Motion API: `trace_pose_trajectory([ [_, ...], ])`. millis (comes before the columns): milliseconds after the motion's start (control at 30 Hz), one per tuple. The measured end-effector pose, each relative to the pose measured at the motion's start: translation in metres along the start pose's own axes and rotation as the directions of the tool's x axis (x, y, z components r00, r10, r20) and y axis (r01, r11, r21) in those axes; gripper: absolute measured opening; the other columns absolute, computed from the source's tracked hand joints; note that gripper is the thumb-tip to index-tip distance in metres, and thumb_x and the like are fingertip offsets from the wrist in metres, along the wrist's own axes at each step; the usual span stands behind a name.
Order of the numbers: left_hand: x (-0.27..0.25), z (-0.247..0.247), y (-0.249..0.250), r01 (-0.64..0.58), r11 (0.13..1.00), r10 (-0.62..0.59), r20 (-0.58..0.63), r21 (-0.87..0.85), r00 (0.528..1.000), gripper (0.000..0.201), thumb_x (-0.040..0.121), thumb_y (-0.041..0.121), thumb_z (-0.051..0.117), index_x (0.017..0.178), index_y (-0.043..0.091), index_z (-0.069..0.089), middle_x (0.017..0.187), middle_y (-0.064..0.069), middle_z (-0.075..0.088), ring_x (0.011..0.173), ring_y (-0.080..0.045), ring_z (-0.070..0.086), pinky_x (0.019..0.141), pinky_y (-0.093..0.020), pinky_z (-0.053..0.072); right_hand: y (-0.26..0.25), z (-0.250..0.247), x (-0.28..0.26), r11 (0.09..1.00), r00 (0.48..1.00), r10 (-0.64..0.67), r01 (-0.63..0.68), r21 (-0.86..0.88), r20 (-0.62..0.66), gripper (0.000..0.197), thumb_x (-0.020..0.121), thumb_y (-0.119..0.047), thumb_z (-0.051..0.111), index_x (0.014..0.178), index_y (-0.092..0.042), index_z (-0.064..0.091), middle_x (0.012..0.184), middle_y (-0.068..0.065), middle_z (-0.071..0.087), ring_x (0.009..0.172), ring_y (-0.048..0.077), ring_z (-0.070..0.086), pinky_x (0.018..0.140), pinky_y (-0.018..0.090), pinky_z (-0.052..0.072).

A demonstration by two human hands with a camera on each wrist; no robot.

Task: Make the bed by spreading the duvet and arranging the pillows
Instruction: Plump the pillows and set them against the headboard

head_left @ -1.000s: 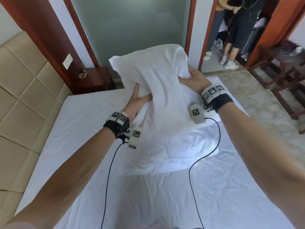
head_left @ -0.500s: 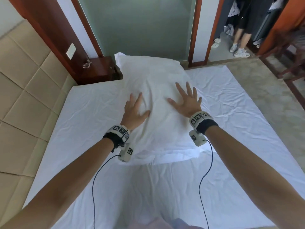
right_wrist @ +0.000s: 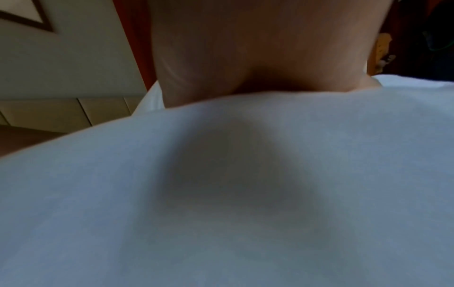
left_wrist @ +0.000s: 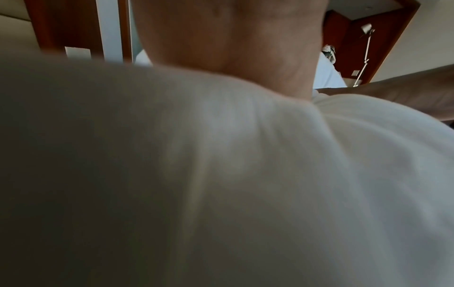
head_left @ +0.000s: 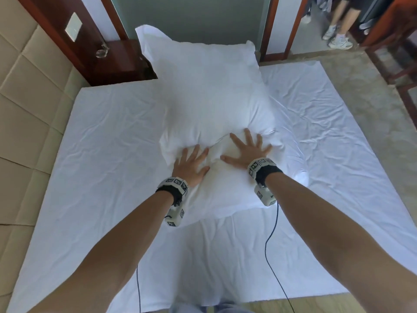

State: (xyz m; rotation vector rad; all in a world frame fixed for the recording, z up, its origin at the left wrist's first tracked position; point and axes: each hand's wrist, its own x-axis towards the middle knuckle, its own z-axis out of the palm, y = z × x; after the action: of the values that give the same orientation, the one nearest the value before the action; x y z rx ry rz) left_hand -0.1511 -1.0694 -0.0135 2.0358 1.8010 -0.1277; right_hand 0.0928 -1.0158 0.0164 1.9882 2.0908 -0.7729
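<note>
Puffy white pillow (head_left: 203,105) lying mid-bed on wrinkled white sheet (head_left: 108,154), far corner w/ floppy flap. Left hand (head_left: 190,164) & right hand (head_left: 247,151) flat, fingers spread, pressing dents into near edge.
</note>
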Motion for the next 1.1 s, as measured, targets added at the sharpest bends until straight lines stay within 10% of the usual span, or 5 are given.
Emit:
trace_pose_trajectory([
  [400, -0.001, -0.018, -0.038, -0.064, 0.997, 0.071, 0.16, -0.046, 0.985, 0.073, 0.093, 0.067, 0.042, 0.153, 0.057, 0.001, 0.168, 0.014, -0.003, 0.155, -0.031, 0.004, 0.119, -0.061, 0.021, -0.022, 0.034, -0.003, 0.999, 0.993, -0.044, 0.046, 0.014, -0.114, 0.098, 0.067, -0.103, 0.024, 0.148, -0.065, -0.015, 0.165, -0.014, -0.028, 0.153, 0.036, -0.023, 0.111, 0.077, -0.006],
  [533, -0.01, -0.075, -0.038, -0.134, 0.979, 0.082, -0.304, -0.155, 0.949, 0.067, 0.09, 0.059, 0.055, 0.15, 0.038, 0.035, 0.159, 0.002, 0.033, 0.144, -0.028, 0.035, 0.112, -0.049, 0.037, -0.017, 0.037, -0.032, 0.997, 0.964, -0.038, 0.053, 0.054, -0.262, 0.096, 0.074, -0.097, 0.033, 0.151, -0.062, -0.013, 0.167, -0.013, -0.023, 0.155, 0.034, -0.019, 0.113, 0.077, -0.002],
  [700, 0.028, -0.124, -0.036, 0.062, 0.934, -0.109, -0.112, -0.353, 0.988, 0.107, 0.068, 0.089, 0.058, 0.142, 0.069, -0.017, 0.159, 0.006, -0.039, 0.15, -0.042, -0.023, 0.116, -0.069, 0.004, -0.017, 0.045, -0.056, 0.995, 0.954, 0.016, 0.014, 0.097, -0.299, 0.098, 0.074, -0.096, 0.038, 0.151, -0.062, -0.014, 0.164, -0.016, -0.031, 0.152, 0.03, -0.027, 0.114, 0.075, -0.006],
  [967, 0.083, -0.095, -0.04, 0.051, 0.855, -0.056, 0.006, -0.516, 0.998, 0.122, 0.059, 0.084, 0.074, 0.141, 0.071, -0.014, 0.161, 0.003, -0.036, 0.152, -0.039, -0.017, 0.123, -0.06, 0.008, -0.001, 0.018, -0.04, 0.978, 0.961, 0.066, -0.009, 0.209, -0.268, 0.093, 0.074, -0.096, 0.042, 0.153, -0.06, 0.01, 0.169, -0.012, 0.012, 0.154, 0.027, 0.02, 0.121, 0.055, 0.024],
  [1100, 0.081, -0.106, -0.044, 0.052, 0.767, -0.126, -0.071, -0.64, 0.989, 0.135, 0.058, 0.079, 0.079, 0.153, 0.053, -0.013, 0.165, 0.003, -0.024, 0.152, -0.013, -0.014, 0.125, -0.048, 0.003, 0.023, -0.044, 0.012, 0.834, 0.866, 0.429, -0.27, 0.482, -0.256, 0.11, 0.065, -0.09, 0.062, 0.153, -0.056, 0.006, 0.168, 0.0, 0.012, 0.152, 0.032, 0.019, 0.117, 0.06, 0.023],
])
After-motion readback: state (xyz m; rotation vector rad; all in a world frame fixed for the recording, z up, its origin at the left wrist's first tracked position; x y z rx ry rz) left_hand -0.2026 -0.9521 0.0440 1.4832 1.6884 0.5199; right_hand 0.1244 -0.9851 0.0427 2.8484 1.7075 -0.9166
